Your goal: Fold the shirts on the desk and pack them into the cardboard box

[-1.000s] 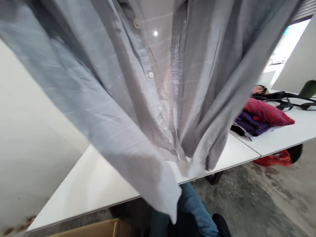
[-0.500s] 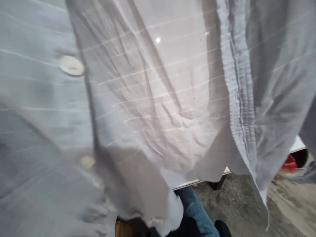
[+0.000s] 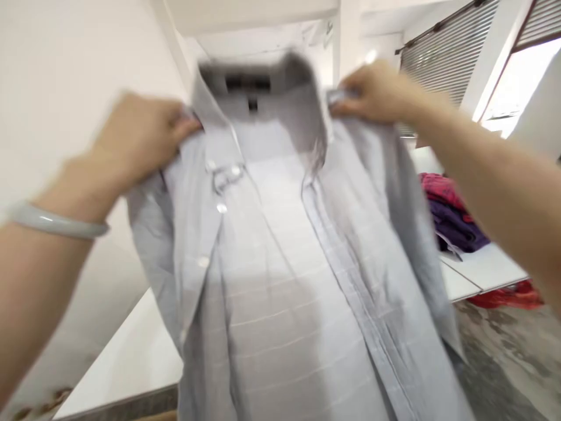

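White-walled room with a sloped pale ceiling surrounds a person standing at a white table, seen from their head-worn camera.

At the centre of the grip, the left hand [image 3: 140, 137], at 10 o'clock, and the right hand [image 3: 377, 90], at 1 o'clock, are spread well apart. Each pinches one side of the collar [image 3: 258, 76] of a pale grey long-sleeved button-front shirt [image 3: 280, 280] between thumb and fingers, though motion blur hides exactly how the fingers sit. The shirt hangs from that grip in front of the person, its inside neck and dark neck label [image 3: 245, 83] facing the camera, with small pale round buttons [image 3: 221, 207] running down the front. Its hem falls past the bottom of the view.

A pale green bangle [image 3: 55, 223] circles the left wrist. The step in hand appears to be holding the garment up by its collar, and the next move calls for keeping both pinches level so the cloth hangs evenly.

Farther out, at 3 o'clock, a folded crimson garment [image 3: 440, 190] lies over a dark purple one [image 3: 456, 225] on a white tabletop [image 3: 486, 269]. A crumpled red plastic bag [image 3: 511, 295] sits below on the mottled concrete floor [image 3: 504, 362] at 4 o'clock. The hanging shirt blocks much of the nearer white table [image 3: 127, 356] at 7 o'clock.
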{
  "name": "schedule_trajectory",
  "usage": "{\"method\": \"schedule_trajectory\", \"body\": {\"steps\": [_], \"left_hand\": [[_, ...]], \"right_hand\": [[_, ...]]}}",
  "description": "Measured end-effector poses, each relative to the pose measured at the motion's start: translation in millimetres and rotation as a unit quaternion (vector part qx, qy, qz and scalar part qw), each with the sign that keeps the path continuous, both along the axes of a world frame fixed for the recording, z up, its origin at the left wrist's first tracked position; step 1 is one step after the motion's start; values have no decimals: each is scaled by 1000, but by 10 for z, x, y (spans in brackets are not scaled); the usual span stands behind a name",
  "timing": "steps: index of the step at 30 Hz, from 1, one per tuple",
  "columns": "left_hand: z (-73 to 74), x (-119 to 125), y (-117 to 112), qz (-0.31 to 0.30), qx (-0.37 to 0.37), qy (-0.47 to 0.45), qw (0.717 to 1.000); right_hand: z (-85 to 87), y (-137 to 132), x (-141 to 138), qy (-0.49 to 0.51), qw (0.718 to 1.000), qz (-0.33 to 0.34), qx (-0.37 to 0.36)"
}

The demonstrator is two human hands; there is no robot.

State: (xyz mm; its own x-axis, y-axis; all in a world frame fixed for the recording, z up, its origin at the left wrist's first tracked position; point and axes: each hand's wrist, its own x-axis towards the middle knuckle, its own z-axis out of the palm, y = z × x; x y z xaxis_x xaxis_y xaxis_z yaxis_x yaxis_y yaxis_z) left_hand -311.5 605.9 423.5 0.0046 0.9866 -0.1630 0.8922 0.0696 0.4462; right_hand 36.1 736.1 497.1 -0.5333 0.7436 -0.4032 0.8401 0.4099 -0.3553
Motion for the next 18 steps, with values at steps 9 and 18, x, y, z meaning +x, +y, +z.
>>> {"method": "schedule_trajectory", "body": {"steps": [9,18], "left_hand": [[-736,390,-720,-125,-258,58,956],[-1549,385,-998,-89,-297,-96,946]], "right_hand": [[-1178,-512,71,-87,978,152,-117],[-1797,-781,317,9,931,2,-364]]}}
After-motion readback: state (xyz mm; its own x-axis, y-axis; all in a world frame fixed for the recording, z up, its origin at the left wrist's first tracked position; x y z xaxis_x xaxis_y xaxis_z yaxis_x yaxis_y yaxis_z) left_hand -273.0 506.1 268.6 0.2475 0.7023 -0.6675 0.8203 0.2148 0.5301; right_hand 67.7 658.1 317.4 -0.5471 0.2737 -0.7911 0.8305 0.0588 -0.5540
